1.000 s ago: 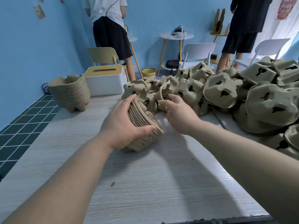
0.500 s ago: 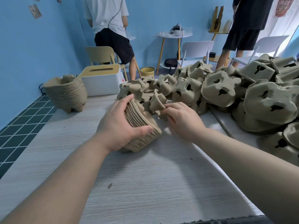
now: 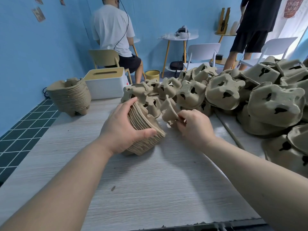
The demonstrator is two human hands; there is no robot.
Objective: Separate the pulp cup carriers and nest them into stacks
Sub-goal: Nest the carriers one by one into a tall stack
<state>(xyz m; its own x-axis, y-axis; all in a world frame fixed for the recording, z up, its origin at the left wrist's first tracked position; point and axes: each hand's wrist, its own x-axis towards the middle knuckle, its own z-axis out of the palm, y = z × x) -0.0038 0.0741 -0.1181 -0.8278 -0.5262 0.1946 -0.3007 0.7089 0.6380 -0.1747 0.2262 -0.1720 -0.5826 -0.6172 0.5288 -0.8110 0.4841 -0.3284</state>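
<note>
A pale wood-grain desk (image 3: 150,189) is set against blue walls, with dark tiled floor (image 3: 21,135) at its left. A white box (image 3: 106,84) and a finished stack (image 3: 70,95) are placed at the far left corner. Loose grey-brown pulp carriers (image 3: 233,94) are heaped along the right. A tilted nested stack (image 3: 146,130) is gripped by the left hand (image 3: 123,129); a single carrier (image 3: 170,110) is pinched by the right hand (image 3: 195,125) just beside it.

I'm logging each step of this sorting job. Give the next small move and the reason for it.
Probably bring the single carrier pinched in the right hand across and seat it onto the tilted stack that the left hand grips: the two sit just apart, the stack's open face turned toward it.
</note>
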